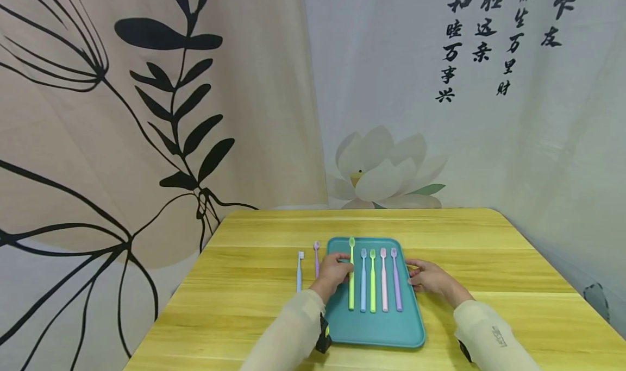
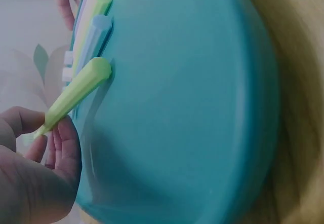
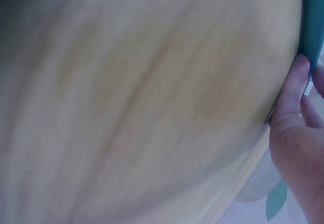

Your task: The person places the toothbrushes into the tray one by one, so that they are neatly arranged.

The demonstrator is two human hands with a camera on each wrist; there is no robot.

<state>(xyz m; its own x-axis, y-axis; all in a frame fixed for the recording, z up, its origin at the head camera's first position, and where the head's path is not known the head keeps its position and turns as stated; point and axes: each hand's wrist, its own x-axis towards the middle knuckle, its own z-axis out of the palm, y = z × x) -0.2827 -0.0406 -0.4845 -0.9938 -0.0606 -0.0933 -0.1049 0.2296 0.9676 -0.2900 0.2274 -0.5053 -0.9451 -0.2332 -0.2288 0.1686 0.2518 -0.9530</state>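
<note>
My left hand [image 1: 335, 276] pinches a green toothbrush [image 1: 351, 289] between thumb and fingers over the left side of a teal tray [image 1: 374, 330]. In the left wrist view, the handle of this toothbrush [image 2: 78, 89] slants above the tray's surface. Beside it in the tray lie a blue toothbrush [image 1: 363, 284], another green toothbrush [image 1: 373, 284], a pink toothbrush [image 1: 383, 284] and a purple toothbrush [image 1: 396, 284], roughly parallel, heads away from me. My right hand [image 1: 435, 280] holds the tray's right rim, fingertips at its edge.
Left of the tray, a blue toothbrush [image 1: 299, 273] and a purple toothbrush [image 1: 316, 259] lie on the wooden table [image 1: 235, 306]; my left hand and arm partly cover the purple one. A printed curtain [image 1: 274, 88] hangs behind the table's far edge.
</note>
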